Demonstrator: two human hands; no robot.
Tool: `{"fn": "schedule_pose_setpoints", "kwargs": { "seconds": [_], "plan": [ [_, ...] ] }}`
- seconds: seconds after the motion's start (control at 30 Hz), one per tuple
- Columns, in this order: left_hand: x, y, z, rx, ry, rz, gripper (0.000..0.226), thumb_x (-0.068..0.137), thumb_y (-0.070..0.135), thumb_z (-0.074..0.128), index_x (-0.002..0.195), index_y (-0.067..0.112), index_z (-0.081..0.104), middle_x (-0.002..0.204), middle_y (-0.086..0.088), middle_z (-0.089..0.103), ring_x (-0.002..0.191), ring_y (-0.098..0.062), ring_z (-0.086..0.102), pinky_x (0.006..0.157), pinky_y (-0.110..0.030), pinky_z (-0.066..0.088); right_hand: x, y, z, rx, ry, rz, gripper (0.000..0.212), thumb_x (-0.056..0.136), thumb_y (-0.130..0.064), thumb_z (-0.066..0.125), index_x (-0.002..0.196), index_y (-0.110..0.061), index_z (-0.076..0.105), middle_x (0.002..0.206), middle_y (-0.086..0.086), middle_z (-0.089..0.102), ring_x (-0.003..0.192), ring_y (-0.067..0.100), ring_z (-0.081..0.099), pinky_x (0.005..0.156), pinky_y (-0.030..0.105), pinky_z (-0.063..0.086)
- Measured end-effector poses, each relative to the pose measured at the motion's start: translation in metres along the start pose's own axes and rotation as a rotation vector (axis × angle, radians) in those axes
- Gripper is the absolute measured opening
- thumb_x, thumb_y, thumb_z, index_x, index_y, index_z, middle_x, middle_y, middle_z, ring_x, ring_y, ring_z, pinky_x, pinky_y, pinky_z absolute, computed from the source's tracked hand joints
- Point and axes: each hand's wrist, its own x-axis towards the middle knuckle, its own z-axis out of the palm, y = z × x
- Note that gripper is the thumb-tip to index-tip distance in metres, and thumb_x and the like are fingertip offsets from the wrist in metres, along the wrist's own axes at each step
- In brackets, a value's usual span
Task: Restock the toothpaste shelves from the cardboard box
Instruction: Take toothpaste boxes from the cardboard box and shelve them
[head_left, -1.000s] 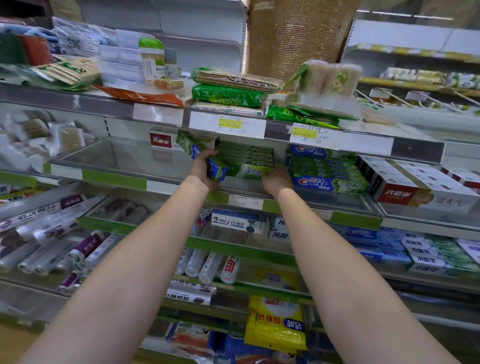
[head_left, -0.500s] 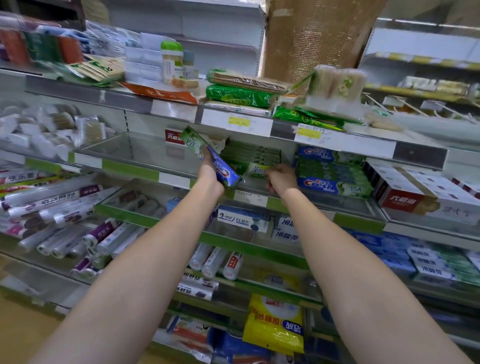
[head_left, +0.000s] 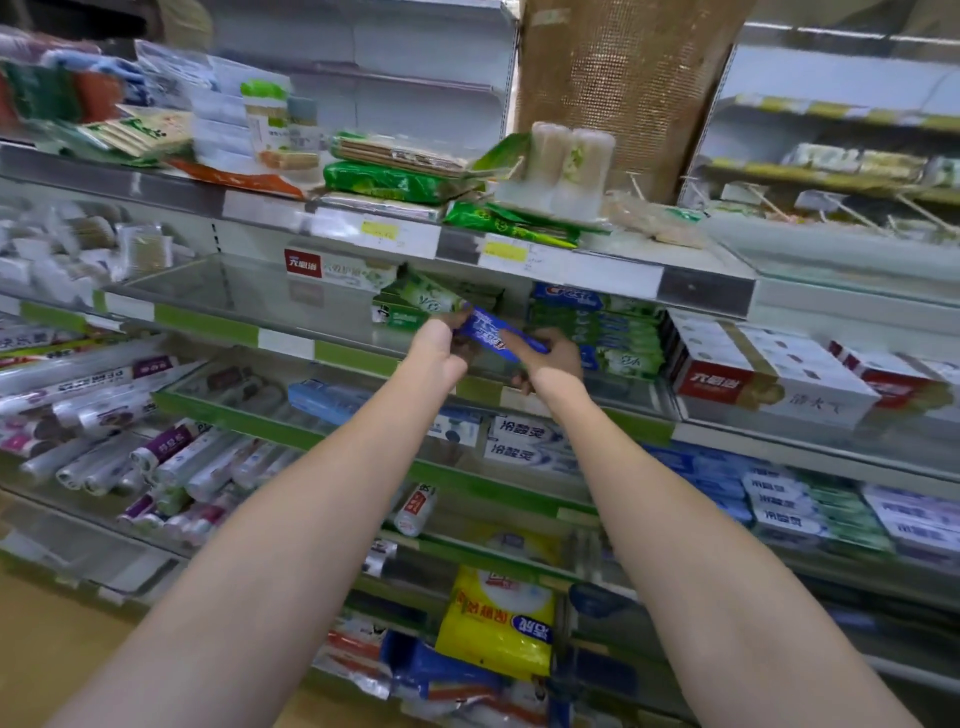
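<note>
Both arms reach up to the toothpaste shelf. My left hand grips a green and blue toothpaste box near its middle, the box slanting down to the right. My right hand holds the blue lower end of the same box. Behind the hands lies a stack of green toothpaste boxes. To the right sits a stack of green and blue Crest boxes. The cardboard box is not in view.
White and red toothpaste cartons fill the shelf at the right. The upper shelf carries green packets and jars. Lower shelves hold rolled bags at the left, more toothpaste, and a yellow pack.
The box in my left hand has tipped from upright-slanted to lying lower and rightward. My right hand left the green stack and took hold of its blue end.
</note>
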Motion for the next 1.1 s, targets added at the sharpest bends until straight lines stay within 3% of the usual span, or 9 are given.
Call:
{"fn": "schedule_pose_setpoints", "kwargs": {
  "seconds": [0.1,0.17,0.23,0.3,0.4,0.5,0.63,0.87,1.1],
  "plan": [
    [-0.006,-0.019,0.012,0.083,-0.033,0.047,0.034,0.084,-0.016,0.042,0.066,0.004,0.063,0.052,-0.006,0.065,0.049,-0.016,0.063,0.054,-0.025,0.056,0.008,0.007,-0.042,-0.022,0.082,-0.002,0.05,0.075,-0.046,0.087,0.104,-0.021,0.055,0.108,0.011,0.07,0.081,0.031,0.071,0.066,0.037,0.058],
    [-0.013,-0.03,0.021,0.118,-0.029,0.051,0.031,0.076,-0.017,0.047,0.064,0.003,0.066,0.056,-0.008,0.066,0.052,-0.018,0.064,0.052,-0.024,0.055,0.014,0.013,-0.067,-0.043,0.103,0.009,0.069,0.072,-0.051,0.087,0.122,-0.018,0.053,0.124,0.01,0.065,0.103,0.035,0.069,0.086,0.048,0.058],
    [-0.011,-0.043,0.029,0.155,0.074,0.032,0.011,0.09,-0.005,0.062,0.097,0.003,0.066,0.082,-0.014,0.071,0.073,-0.024,0.067,0.057,-0.031,0.059,0.012,0.015,-0.088,-0.037,0.117,0.0,0.082,0.074,-0.047,0.087,0.139,-0.014,0.048,0.139,0.009,0.057,0.12,0.034,0.061,0.099,0.049,0.053],
    [0.005,-0.059,0.032,0.226,0.144,0.049,0.058,0.086,0.009,0.077,0.138,0.01,0.052,0.119,-0.019,0.066,0.096,-0.033,0.067,0.064,-0.038,0.062,0.008,0.017,-0.105,-0.045,0.108,-0.001,0.08,0.082,-0.038,0.083,0.146,-0.011,0.043,0.147,0.008,0.051,0.132,0.03,0.052,0.109,0.041,0.046],
    [0.024,-0.084,0.036,0.382,0.187,0.084,0.096,0.072,0.027,0.09,0.152,0.017,0.037,0.142,-0.014,0.056,0.119,-0.035,0.06,0.099,-0.049,0.053,0.008,0.027,-0.129,-0.084,0.113,0.008,0.071,0.089,-0.026,0.078,0.147,-0.01,0.041,0.147,0.009,0.051,0.134,0.029,0.05,0.105,0.031,0.041],
    [-0.006,-0.093,0.052,0.643,0.2,0.189,0.081,0.077,0.031,0.085,0.145,0.013,0.045,0.144,-0.01,0.055,0.13,-0.031,0.053,0.114,-0.048,0.039,0.004,0.035,-0.148,-0.165,0.122,0.013,0.07,0.089,-0.029,0.078,0.146,-0.014,0.041,0.142,0.012,0.054,0.129,0.03,0.053,0.101,0.034,0.045],
    [-0.011,-0.1,0.058,0.835,0.166,0.292,0.069,0.08,0.024,0.083,0.141,0.011,0.052,0.143,-0.008,0.056,0.133,-0.029,0.05,0.115,-0.043,0.039,0.004,0.045,-0.165,-0.318,0.136,0.003,0.075,0.085,-0.04,0.08,0.146,-0.014,0.044,0.14,0.015,0.051,0.129,0.03,0.051,0.102,0.039,0.047],
    [-0.018,-0.107,0.067,1.105,0.147,0.258,0.067,0.088,0.011,0.075,0.148,0.011,0.044,0.14,-0.008,0.056,0.123,-0.023,0.054,0.106,-0.027,0.039,-0.005,0.064,-0.171,-0.458,0.161,-0.002,0.052,0.099,-0.024,0.064,0.142,-0.007,0.042,0.151,0.016,0.037,0.129,0.031,0.052,0.101,0.038,0.047],
    [-0.016,-0.108,0.066,1.168,0.176,0.274,0.07,0.083,0.018,0.08,0.144,0.013,0.047,0.139,-0.007,0.058,0.13,-0.027,0.053,0.115,-0.038,0.039,-0.002,0.066,-0.178,-0.442,0.142,-0.008,0.046,0.1,-0.023,0.061,0.143,-0.014,0.047,0.148,0.012,0.043,0.126,0.03,0.054,0.099,0.037,0.048]
  ]
}}
